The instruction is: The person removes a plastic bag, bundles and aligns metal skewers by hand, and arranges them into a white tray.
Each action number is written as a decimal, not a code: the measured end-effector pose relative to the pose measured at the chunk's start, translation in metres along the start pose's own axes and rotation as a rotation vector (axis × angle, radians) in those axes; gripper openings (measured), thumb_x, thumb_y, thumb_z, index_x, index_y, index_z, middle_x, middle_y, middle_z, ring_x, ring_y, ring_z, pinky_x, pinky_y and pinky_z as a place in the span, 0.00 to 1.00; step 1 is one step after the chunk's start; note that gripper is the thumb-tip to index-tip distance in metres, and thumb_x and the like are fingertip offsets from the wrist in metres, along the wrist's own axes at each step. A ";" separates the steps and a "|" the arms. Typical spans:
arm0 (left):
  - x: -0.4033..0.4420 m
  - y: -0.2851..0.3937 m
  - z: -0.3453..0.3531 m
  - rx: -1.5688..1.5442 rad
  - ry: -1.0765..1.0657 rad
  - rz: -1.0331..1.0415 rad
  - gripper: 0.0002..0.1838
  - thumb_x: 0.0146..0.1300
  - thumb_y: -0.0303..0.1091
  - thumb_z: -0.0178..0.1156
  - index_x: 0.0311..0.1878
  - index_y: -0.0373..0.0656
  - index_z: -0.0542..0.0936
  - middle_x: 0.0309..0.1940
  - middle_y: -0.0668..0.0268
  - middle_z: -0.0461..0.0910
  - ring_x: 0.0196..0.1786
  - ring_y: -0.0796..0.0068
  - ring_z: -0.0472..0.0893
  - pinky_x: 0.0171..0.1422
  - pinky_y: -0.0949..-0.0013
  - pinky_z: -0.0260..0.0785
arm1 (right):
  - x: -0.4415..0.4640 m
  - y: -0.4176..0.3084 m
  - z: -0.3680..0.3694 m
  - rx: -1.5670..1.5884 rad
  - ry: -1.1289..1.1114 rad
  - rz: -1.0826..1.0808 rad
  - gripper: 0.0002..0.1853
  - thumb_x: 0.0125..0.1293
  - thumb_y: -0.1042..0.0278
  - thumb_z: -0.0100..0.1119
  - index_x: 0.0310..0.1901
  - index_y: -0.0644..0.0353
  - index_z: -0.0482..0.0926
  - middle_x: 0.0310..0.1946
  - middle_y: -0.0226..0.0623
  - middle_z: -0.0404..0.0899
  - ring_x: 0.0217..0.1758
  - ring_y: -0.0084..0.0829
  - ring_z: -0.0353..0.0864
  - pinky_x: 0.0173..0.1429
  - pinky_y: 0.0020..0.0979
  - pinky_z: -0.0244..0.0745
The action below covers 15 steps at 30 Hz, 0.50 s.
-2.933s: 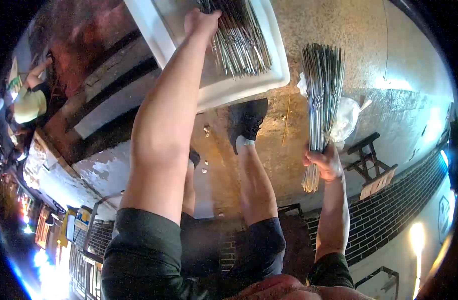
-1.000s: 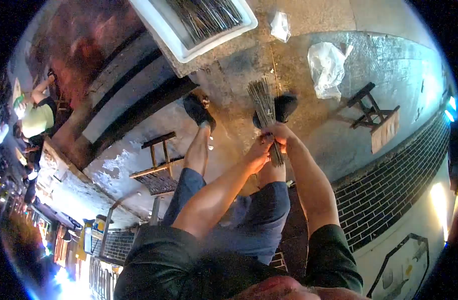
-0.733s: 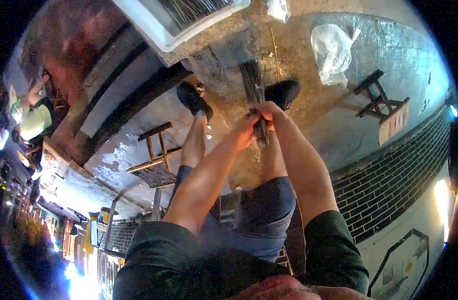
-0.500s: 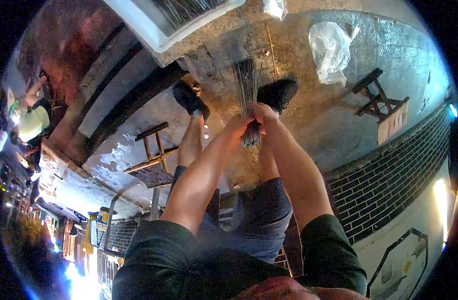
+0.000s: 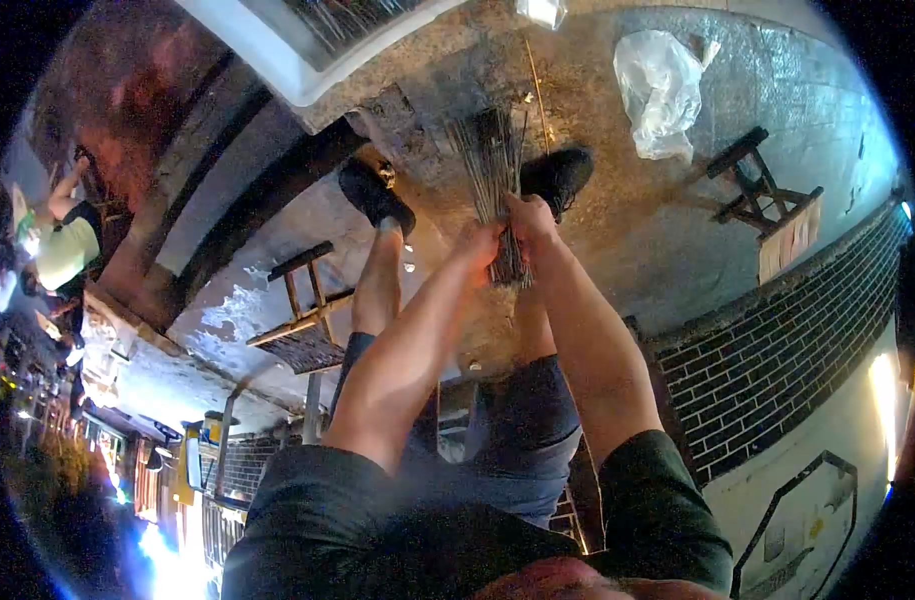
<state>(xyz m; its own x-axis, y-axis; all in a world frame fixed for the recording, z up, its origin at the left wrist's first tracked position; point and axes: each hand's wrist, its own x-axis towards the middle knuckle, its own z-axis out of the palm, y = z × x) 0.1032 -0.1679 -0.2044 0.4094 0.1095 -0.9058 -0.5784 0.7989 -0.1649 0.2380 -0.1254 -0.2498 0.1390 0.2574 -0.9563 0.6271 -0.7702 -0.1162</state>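
Fingers of the left hand (image 5: 480, 242) and the right hand (image 5: 532, 215) grip a bundle of thin rods (image 5: 485, 165), seen from the head camera, the only view. Both hands are clenched round its lower part, side by side, though blur hides the placement of each fingertip. The bundle is in front of the person's lower legs, its long ends pointing away, its short ends showing below the hands.

What has changed is its shape: a second ago the rods formed a narrow sheaf; now their far ends spread into a loose fan, with one rod standing apart at the right edge. That suggests they are being loosened between the hands. Earlier, the left hand was at the white tray (image 5: 305, 88); now the tray, with more rods in it, is cut off by the top of the view, well apart from both hands. A crumpled clear plastic bag (image 5: 661, 98) lies to the right.

No brand or label can be read. Marks inside a dark outline on the pale wall (image 5: 822, 500), lower right, are too unclear to make out.
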 end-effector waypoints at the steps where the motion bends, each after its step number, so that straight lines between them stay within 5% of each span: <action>1: 0.000 0.000 0.000 0.003 0.020 0.000 0.12 0.63 0.35 0.52 0.39 0.37 0.78 0.25 0.60 0.79 0.28 0.67 0.78 0.33 0.61 0.73 | 0.002 0.002 -0.001 0.056 -0.027 -0.044 0.21 0.57 0.54 0.62 0.40 0.68 0.78 0.33 0.43 0.80 0.34 0.32 0.79 0.34 0.35 0.72; 4: 0.002 0.003 -0.002 -0.001 0.047 -0.010 0.13 0.63 0.36 0.54 0.39 0.35 0.78 0.25 0.60 0.78 0.27 0.70 0.76 0.33 0.61 0.71 | 0.001 0.008 0.010 0.168 0.114 0.131 0.20 0.58 0.55 0.62 0.39 0.68 0.79 0.32 0.42 0.80 0.34 0.33 0.79 0.35 0.36 0.72; 8: -0.009 0.011 0.009 0.047 0.133 0.021 0.13 0.62 0.37 0.56 0.39 0.34 0.78 0.24 0.60 0.77 0.28 0.71 0.76 0.31 0.60 0.70 | -0.007 -0.006 0.008 -0.227 0.150 -0.062 0.20 0.58 0.57 0.58 0.40 0.69 0.78 0.33 0.45 0.80 0.34 0.37 0.80 0.36 0.38 0.73; 11: -0.019 0.023 0.015 0.296 0.222 0.058 0.13 0.60 0.37 0.57 0.37 0.35 0.78 0.23 0.61 0.78 0.30 0.68 0.78 0.30 0.58 0.70 | -0.033 -0.014 0.008 -0.006 0.261 0.061 0.21 0.59 0.56 0.53 0.41 0.71 0.77 0.33 0.49 0.80 0.34 0.45 0.79 0.40 0.41 0.73; 15: 0.016 -0.009 -0.007 0.272 0.267 0.107 0.15 0.61 0.40 0.54 0.30 0.35 0.77 0.22 0.62 0.77 0.27 0.70 0.75 0.28 0.59 0.66 | -0.029 -0.020 0.007 0.188 0.324 0.155 0.19 0.59 0.58 0.55 0.41 0.69 0.78 0.32 0.44 0.80 0.31 0.37 0.79 0.38 0.36 0.73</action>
<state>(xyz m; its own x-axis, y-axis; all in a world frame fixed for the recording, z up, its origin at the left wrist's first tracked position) 0.1102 -0.1772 -0.2205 0.1386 0.0714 -0.9878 -0.3854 0.9226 0.0127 0.2160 -0.1219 -0.2216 0.4739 0.2778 -0.8356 0.4329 -0.8998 -0.0535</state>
